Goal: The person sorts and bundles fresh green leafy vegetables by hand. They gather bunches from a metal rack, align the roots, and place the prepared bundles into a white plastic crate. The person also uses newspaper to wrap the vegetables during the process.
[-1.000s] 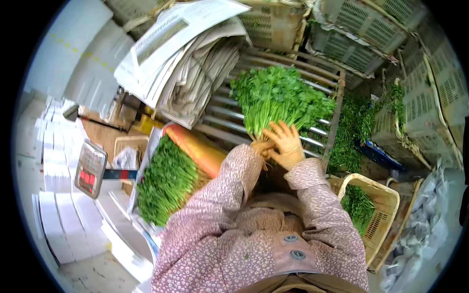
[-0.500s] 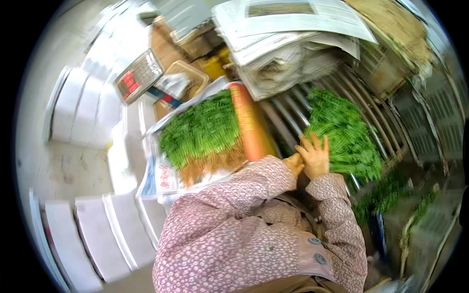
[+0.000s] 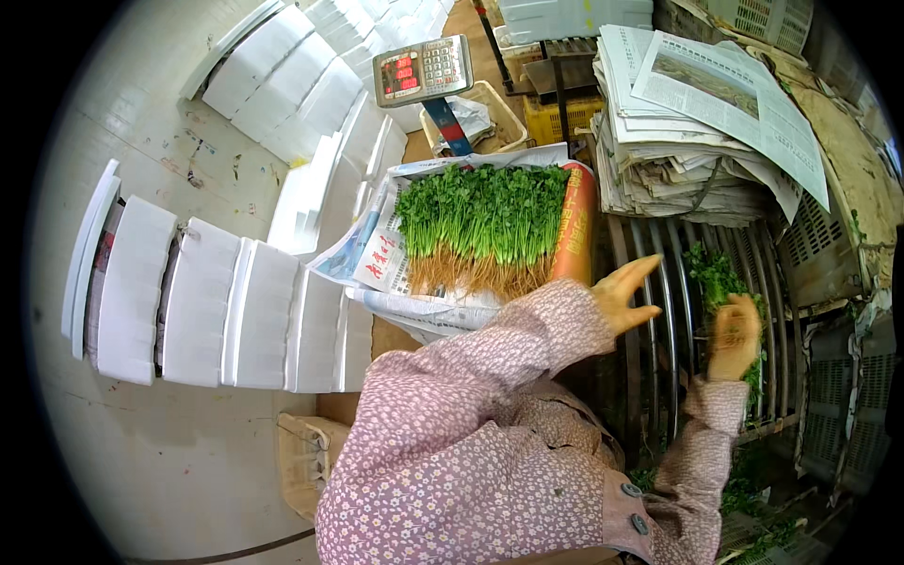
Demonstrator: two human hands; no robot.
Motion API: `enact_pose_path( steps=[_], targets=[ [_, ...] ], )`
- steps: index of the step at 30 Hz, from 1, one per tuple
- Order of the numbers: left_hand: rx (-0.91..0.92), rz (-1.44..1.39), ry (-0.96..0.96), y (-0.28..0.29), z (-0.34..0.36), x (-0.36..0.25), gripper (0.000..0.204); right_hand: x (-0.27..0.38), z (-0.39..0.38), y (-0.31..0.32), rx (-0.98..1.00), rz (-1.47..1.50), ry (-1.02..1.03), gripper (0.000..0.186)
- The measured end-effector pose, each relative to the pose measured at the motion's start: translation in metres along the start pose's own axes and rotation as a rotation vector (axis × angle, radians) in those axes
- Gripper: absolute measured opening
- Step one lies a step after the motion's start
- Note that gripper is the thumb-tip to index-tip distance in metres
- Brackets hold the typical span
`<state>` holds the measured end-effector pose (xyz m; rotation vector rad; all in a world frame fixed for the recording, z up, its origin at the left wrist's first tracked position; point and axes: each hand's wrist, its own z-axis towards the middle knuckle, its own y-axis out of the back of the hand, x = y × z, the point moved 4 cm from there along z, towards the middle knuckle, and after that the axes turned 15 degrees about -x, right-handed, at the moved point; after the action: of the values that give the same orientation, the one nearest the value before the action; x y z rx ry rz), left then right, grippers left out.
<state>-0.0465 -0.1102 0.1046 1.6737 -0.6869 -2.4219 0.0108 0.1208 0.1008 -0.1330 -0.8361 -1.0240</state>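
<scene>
My left hand [image 3: 626,294] is open, its fingers spread over the metal bars beside the lined box, with nothing in it. Further right, my right hand [image 3: 736,334] is smeared by motion over some leafy greens [image 3: 713,273] on the slatted metal rack [image 3: 667,339]. Whether its fingers grip them cannot be told. To the left sits a box lined with newspaper [image 3: 377,247]. Inside it, thin-stalked greens [image 3: 482,221] lie in rows, leaves away from me and brown roots towards me. A red-orange printed sheet [image 3: 575,226] covers the box's right edge.
A tall newspaper stack [image 3: 678,169] stands behind the rack. Beyond the box is a digital scale display [image 3: 424,71] on a post, near a beige tub [image 3: 504,113] and a yellow crate [image 3: 556,121]. White foam boxes [image 3: 137,292] line the left; plastic crates [image 3: 847,377] stand right.
My hands, close together before, are now apart, the right one further right. The broad bunch of greens on the rack now shows only as a small patch around my right hand. The view has shifted.
</scene>
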Motion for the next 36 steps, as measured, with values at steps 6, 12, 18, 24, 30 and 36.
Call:
enact_pose_path(
  steps=[6, 12, 18, 24, 30, 36],
  targets=[
    [0.071, 0.217, -0.710, -0.059, 0.102, -0.097, 0.125, 0.025, 0.085, 0.060, -0.075, 0.665, -0.548, 0.026],
    [0.885, 0.196, -0.459, -0.083, 0.128, -0.145, 0.106, 0.056, 0.086, 0.086, -0.047, 0.684, -0.714, 0.040],
    [0.774, 0.248, 0.036, -0.189, 0.099, 0.116, 0.098, -0.172, -0.096, 0.083, -0.142, -0.079, -1.084, 0.065],
    [0.840, 0.151, 0.401, -0.171, 0.143, 0.120, 0.088, -0.104, -0.172, 0.149, -0.448, -0.122, -1.251, 0.056],
    [0.987, 0.411, 0.206, -0.196, 0.095, 0.084, 0.121, -0.075, -0.137, 0.048, -0.136, -0.271, -1.278, 0.076],
    [0.802, -0.599, 0.589, -0.168, 0.065, 0.047, 0.082, -0.048, -0.102, 0.027, -0.458, 0.338, -1.219, 0.069]
  ],
)
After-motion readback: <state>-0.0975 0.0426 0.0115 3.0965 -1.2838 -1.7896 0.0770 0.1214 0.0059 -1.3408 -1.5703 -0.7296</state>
